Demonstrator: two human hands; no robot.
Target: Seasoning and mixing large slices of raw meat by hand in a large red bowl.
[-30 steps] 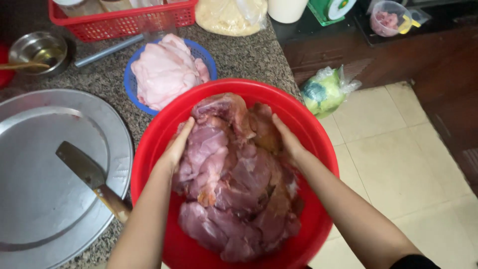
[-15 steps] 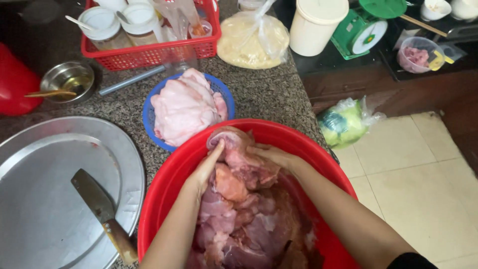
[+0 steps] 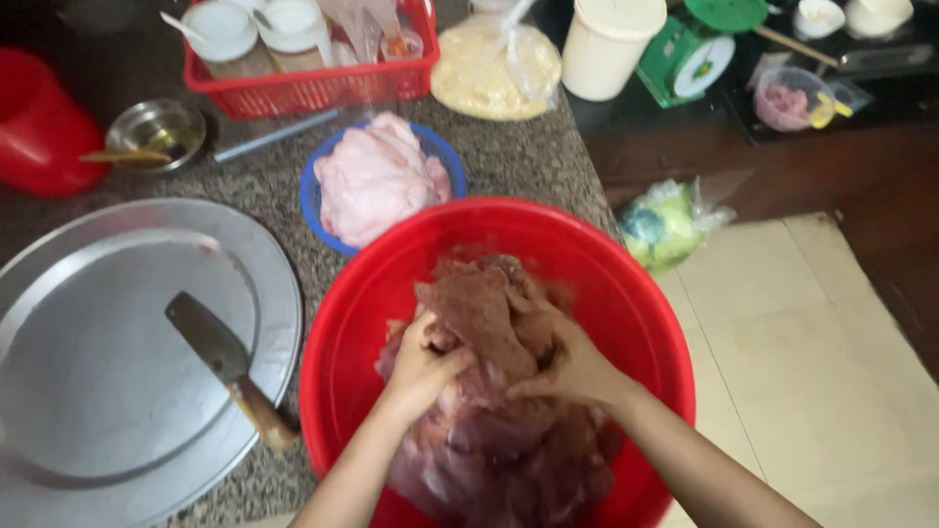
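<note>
we found the left hand (image 3: 423,354) and the right hand (image 3: 572,370) both clenched on the raw meat (image 3: 489,323), gripping an upper chunk from either side. the meat sat heaped in the red basin (image 3: 626,284) at the near edge of the desk (image 3: 528,166). just beyond the basin stood a blue bowl (image 3: 318,186) of pale meat; to the left, a knife (image 3: 227,362) lay on a round metal tray (image 3: 59,293). we judged the main risk to be slippage: the meat looked wet (the frame was blurred there), and a chunk could drop past the rim onto the tiled floor (image 3: 812,352). the basin seemed to overhang the desk edge, so a hard downward push could tip it.
</note>
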